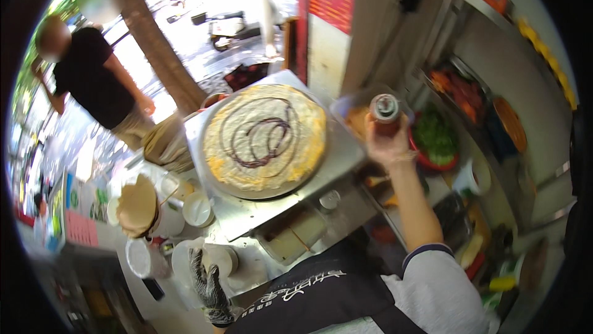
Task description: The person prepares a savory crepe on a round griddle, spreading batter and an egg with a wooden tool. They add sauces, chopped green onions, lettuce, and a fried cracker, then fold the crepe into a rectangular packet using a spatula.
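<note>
A round crepe (264,137) with yellow egg and a dark sauce swirl lies on a griddle on a steel stand (241,225). My right hand (387,142) grips a sauce bottle (386,112) with a pale top, right of the griddle above a tub (353,118) of tan filling. A bowl of chopped greens (435,133) sits beside it. My left hand (209,284), in a grey patterned glove, has its fingers extended beside round containers (227,260) at the lower left, holding nothing that I can make out.
A person (89,81) in a dark top stands outside at left, near a tree (148,37). Cups and a paper-filled container (136,207) crowd the counter's left. Metal trays (457,90) of ingredients line the right wall. A scooter (225,28) is parked beyond.
</note>
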A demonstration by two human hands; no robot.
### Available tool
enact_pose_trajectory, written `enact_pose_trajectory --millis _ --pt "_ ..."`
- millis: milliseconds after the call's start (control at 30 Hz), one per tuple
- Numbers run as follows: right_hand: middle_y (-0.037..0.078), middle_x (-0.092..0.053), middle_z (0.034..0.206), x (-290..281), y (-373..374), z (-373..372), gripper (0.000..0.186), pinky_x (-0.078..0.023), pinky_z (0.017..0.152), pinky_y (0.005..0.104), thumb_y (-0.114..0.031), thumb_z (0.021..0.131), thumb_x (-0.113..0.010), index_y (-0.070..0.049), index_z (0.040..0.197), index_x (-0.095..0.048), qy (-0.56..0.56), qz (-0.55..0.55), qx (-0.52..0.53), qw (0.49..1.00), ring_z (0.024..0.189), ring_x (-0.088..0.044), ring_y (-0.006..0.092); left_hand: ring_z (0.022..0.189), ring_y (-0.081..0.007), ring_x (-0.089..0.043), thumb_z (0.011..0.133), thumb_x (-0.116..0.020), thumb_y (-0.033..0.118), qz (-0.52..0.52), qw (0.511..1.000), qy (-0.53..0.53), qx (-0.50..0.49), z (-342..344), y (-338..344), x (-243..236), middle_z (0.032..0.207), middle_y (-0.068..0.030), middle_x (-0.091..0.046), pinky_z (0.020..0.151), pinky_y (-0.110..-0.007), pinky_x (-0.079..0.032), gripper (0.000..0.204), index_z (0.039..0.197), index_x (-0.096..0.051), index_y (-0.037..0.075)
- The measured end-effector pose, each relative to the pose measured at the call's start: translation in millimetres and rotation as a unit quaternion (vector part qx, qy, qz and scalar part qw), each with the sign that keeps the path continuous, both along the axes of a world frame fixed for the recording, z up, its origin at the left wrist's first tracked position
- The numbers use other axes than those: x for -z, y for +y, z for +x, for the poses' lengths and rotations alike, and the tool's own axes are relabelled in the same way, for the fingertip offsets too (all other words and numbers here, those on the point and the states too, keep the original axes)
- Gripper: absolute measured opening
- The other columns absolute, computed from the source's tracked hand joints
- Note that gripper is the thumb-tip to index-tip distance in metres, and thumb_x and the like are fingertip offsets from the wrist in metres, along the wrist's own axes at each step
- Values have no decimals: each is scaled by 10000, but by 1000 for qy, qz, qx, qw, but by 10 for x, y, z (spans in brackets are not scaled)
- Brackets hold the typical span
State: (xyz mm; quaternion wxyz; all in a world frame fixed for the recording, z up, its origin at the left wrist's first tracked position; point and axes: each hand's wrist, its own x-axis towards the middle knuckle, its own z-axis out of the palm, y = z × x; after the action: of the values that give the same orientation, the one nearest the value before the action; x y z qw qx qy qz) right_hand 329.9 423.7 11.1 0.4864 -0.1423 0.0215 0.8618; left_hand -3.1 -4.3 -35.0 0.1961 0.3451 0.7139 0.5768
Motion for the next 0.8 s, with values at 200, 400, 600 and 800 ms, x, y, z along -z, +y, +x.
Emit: enact_pose_trajectory --millis 200,400,600,800 --pt "175 -661 1011 327 -582 1695 608 -622 658 363 -555 788 -671 -15 1065 -638 2 -59 69 996 900 -678 293 1423 -266 -330 976 -478 137 131 982 33 133 -541 313 554 1534 -162 -359 1177 -419 -244 534 1469 -354 -26" --pt "161 -665 883 899 -705 2786 590 -618 572 299 -562 804 -651 -7 1006 -642 -80 -127 225 963 757 -681 256 1422 -281 -329 952 -530 152 43 990 70 117 164 1218 -123 1515 -176 -383 1180 -420 -226 547 1447 -390 -34" --pt "168 -640 954 1608 -230 3248 582 -632 604 289 -485 827 -669 51 1041 -596 93 -247 187 946 811 -690 263 1418 -292 -335 903 -626 153 14 990 64 128 791 1677 -524 1483 -187 -423 1180 -424 -209 596 1424 -419 -48" --pt "142 -668 1188 1994 -659 3452 677 -603 707 272 -528 1005 -401 -26 1458 -373 -13 -232 259 938 983 -693 214 1415 -305 -341 875 -604 31 31 982 83 167 1108 2102 -743 1478 -208 -421 1187 -425 -194 597 1428 -400 -61"
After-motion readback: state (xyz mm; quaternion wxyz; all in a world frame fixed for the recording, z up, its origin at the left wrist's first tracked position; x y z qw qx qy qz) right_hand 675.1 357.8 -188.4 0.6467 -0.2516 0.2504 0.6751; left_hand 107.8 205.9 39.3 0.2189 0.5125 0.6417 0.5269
